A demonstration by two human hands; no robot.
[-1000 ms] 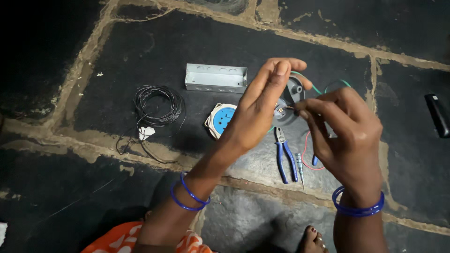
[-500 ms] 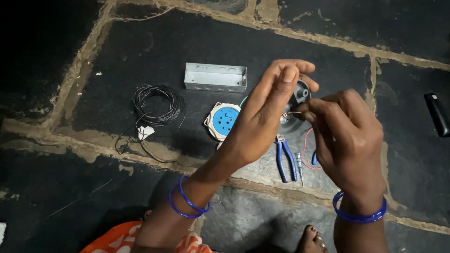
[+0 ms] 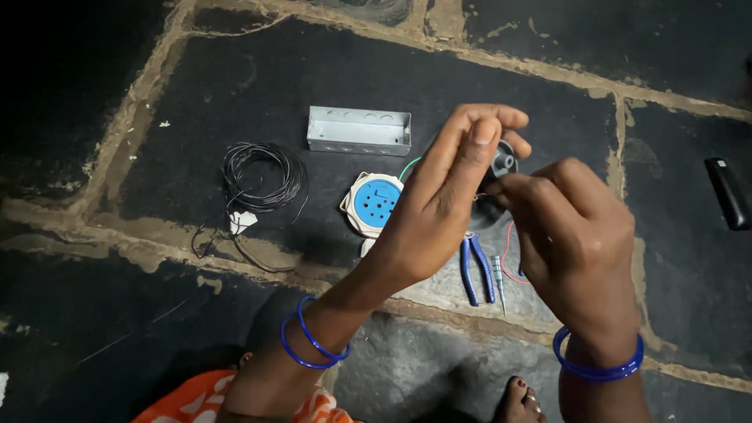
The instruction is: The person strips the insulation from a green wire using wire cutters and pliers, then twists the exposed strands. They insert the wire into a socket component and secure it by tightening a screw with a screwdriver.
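My left hand point(image 3: 446, 200) is raised over the stone floor, its fingers closed around a small black round electrical fitting point(image 3: 501, 160). My right hand point(image 3: 576, 235) pinches a thin wire end point(image 3: 479, 196) against that fitting. Both wrists carry blue bangles. A green wire point(image 3: 409, 166) runs from behind my left hand. Below the hands lie blue-handled pliers point(image 3: 475, 268), a small screwdriver point(image 3: 498, 280) and a red wire point(image 3: 509, 258).
A blue-and-white round socket plate point(image 3: 373, 204) lies left of the hands. A grey metal box point(image 3: 359, 130) sits behind it. A coil of black wire point(image 3: 258, 178) lies further left. A black oblong object point(image 3: 728, 192) rests at the right edge. My toes point(image 3: 518, 395) show at the bottom.
Both hands stayed together on the fitting, shifting slightly up and right; my right fingers moved closer to the fitting with the wire end.
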